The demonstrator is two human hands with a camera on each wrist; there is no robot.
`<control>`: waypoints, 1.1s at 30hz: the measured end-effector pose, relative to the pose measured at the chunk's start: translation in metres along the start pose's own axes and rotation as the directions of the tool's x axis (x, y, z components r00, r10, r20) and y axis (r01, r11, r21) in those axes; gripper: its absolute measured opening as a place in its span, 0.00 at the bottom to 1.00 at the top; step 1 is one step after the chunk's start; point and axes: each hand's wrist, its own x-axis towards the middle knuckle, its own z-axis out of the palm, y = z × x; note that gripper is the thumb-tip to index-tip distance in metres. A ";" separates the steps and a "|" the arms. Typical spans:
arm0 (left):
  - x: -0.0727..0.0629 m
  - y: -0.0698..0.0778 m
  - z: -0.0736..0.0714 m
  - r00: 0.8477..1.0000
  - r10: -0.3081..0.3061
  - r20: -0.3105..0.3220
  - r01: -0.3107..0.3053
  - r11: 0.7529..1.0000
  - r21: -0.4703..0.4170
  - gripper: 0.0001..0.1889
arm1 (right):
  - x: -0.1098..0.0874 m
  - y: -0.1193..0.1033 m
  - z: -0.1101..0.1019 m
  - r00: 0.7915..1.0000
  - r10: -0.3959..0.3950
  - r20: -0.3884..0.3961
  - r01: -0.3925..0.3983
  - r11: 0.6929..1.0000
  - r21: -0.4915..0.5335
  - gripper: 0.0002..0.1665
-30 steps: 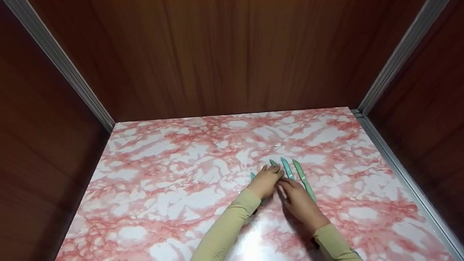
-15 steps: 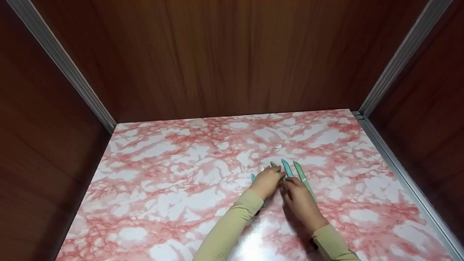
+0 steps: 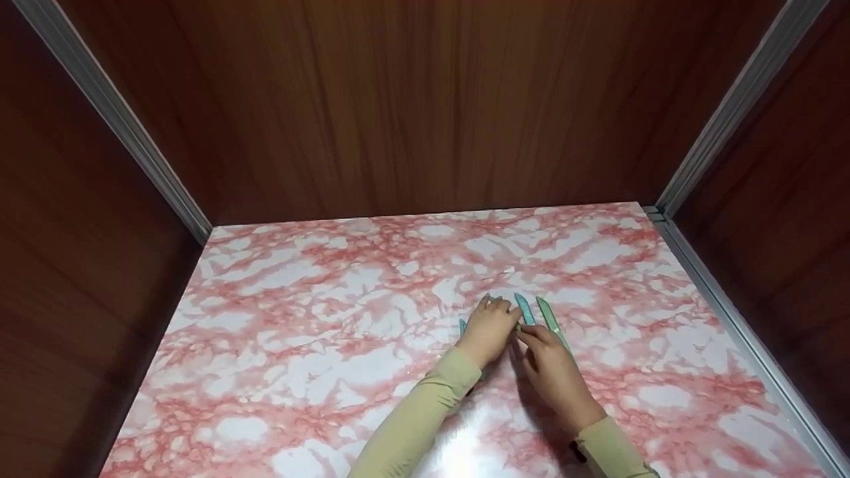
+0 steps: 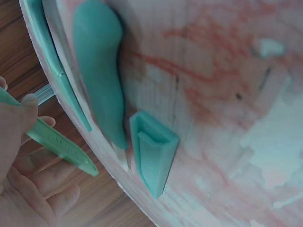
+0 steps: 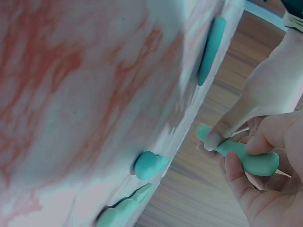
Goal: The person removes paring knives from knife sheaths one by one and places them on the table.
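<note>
A slim, light green knife of plastic-like material [image 5: 259, 164], with a rounded, bulging handle, is held between the person's two hands, near the middle of the right half of the desk. The left hand [image 3: 490, 330] pinches its narrower part, thumb laid across the top, and a long, flat green section with a tapered tip and a row of small, blurred marks runs out past those fingers. The right hand [image 3: 552, 365] grips the handle with its thumb and fingers, the two hands nearly touching. In the left wrist view, a smooth teal knife handle [image 4: 99, 66] lies with a sliver of pale blade at its narrow end, and a short, hollow teal sheath [image 4: 154, 156] rests just beside it. By the right hand lie a blue-teal knife [image 3: 523, 309] and, to its right, a second green knife [image 3: 546, 314], roughly parallel and partly covered by the hand. The desk [image 3: 299, 345] has a red-and-white marbled top, with a bright glare near the front. Dark reddish-brown wood-grain panels [image 3: 412, 113] enclose its back and sides, with grey metal strips [image 3: 727, 109] along the corners. Both forearms wear yellowish-green sleeves [image 3: 418, 418].
</note>
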 end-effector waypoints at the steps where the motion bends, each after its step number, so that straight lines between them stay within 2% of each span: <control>1: -0.001 -0.001 -0.001 1.000 -0.001 -0.003 0.001 1.000 0.002 0.13 | 0.000 -0.001 -0.001 1.000 -0.013 -0.007 0.013 1.000 -0.001 0.20; 9: -0.015 -0.005 -0.010 0.999 0.014 -0.045 -0.013 0.999 0.031 0.15 | -0.001 -0.006 -0.005 0.994 -0.097 -0.039 0.098 0.995 0.005 0.19; 15: -0.025 -0.004 -0.019 0.999 0.005 -0.036 -0.004 0.999 0.034 0.17 | -0.004 -0.012 -0.012 0.989 -0.144 -0.039 0.144 0.989 0.013 0.21; 18: -0.030 -0.004 -0.023 0.999 0.012 -0.053 -0.009 0.999 0.038 0.17 | -0.006 -0.015 -0.016 0.983 -0.176 -0.054 0.176 0.984 0.006 0.22; 26: -0.047 -0.003 -0.036 0.997 0.021 -0.074 -0.019 0.999 0.028 0.20 | -0.013 -0.024 -0.029 0.979 -0.197 -0.048 0.198 0.980 0.010 0.20; 30: -0.056 -0.002 -0.042 0.993 0.019 -0.116 -0.015 0.999 0.035 0.20 | -0.015 -0.027 -0.033 0.969 -0.236 -0.070 0.238 0.971 0.035 0.22; 33: -0.062 -0.002 -0.045 0.984 0.019 -0.178 -0.008 0.998 0.063 0.18 | -0.015 -0.029 -0.035 0.961 -0.261 -0.092 0.266 0.963 0.048 0.24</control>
